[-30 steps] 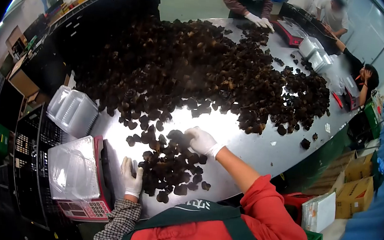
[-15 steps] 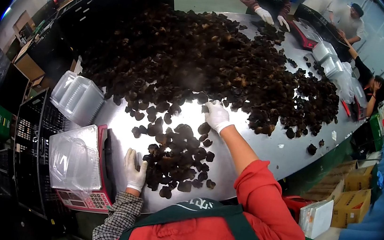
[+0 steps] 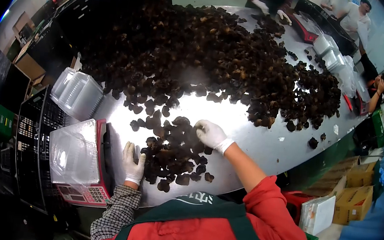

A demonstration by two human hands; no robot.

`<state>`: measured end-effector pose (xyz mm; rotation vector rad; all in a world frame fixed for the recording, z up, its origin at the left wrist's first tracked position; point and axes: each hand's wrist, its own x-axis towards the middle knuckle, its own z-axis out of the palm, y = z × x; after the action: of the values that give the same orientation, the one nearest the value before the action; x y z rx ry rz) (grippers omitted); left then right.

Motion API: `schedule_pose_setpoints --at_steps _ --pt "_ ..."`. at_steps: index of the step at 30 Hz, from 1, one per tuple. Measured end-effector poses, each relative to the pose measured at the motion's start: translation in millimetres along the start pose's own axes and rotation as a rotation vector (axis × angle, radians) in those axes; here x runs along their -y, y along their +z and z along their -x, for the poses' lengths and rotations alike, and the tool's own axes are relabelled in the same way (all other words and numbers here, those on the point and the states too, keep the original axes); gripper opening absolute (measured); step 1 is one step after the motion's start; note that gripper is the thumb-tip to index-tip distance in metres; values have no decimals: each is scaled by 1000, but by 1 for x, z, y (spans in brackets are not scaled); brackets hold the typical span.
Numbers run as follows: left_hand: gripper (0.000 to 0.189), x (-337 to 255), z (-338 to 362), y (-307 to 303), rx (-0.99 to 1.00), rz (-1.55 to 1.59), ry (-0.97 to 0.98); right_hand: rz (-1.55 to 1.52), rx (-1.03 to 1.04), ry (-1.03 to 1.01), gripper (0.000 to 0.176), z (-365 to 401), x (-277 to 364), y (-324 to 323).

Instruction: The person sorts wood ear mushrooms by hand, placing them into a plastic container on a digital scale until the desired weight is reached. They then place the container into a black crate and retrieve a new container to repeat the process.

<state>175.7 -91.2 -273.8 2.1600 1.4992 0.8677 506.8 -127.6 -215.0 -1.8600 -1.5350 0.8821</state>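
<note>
1. The right hand point(image 3: 211, 134) has drawn back from the heap point(image 3: 200, 50) to the upper right edge of the pile point(image 3: 173, 156). The left hand point(image 3: 133, 163) has stayed at its left edge.
2. The pile is dark, wrinkled mushrooms, loose on the shiny counter point(image 3: 230, 119) near the person.
3. Right fingers curl over mushrooms; whether they grip any, I cannot tell. Left fingers lie straight, together.
4. One pile, one heap, one scale point(image 3: 84, 195), two gloved hands.

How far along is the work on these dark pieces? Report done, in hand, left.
Done: a small pile lies apart from the big heap. In hand: the right hand is on that pile's far edge, the left hand flat at its left side. Left: the clear tray on the scale looks empty; the heap covers much of the table.
</note>
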Motion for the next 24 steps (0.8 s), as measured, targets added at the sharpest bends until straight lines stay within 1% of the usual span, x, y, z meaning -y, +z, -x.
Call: schedule_pose_setpoints --at_steps 1,3,4,7,8,11,12,13,15,17,20,21,22,23,24 --pt "60 -1 0 0 1 -1 -3 7 69 24 20 10 7 4" --pt "60 -2 -1 0 3 15 -10 5 -33 -145 22 30 10 18" --pt "60 -2 0 0 5 23 -17 62 -73 -186 23 36 12 21" --pt "59 -2 0 -1 17 6 -26 94 -68 -247 25 42 25 13" --pt "59 0 -1 0 4 -4 -12 61 7 -180 33 38 31 5" --pt "58 2 1 4 0 -30 -7 285 -268 -279 45 -5 9 22" --pt "57 -2 1 3 6 -29 -19 302 -265 -249 56 -18 4 34" --pt "56 -4 0 0 10 -33 -30 333 -214 -276 58 -20 12 41" --pt "59 8 1 5 8 -57 7 394 -119 -323 62 -17 26 58" --pt "63 7 1 5 -11 -36 21 395 -25 -345 64 4 45 69" --pt "70 4 2 3 15 38 64 377 -52 -451 60 35 51 83" --pt "66 0 4 1 33 76 98 344 -58 -480 60 40 51 85" --pt "64 -4 7 0 55 94 114 364 -35 -459 61 42 49 91" --pt "63 -9 12 0 76 112 135 408 -93 -497 61 45 47 92" --pt "62 -17 17 -1 101 127 143 389 -85 -473 60 46 48 89"
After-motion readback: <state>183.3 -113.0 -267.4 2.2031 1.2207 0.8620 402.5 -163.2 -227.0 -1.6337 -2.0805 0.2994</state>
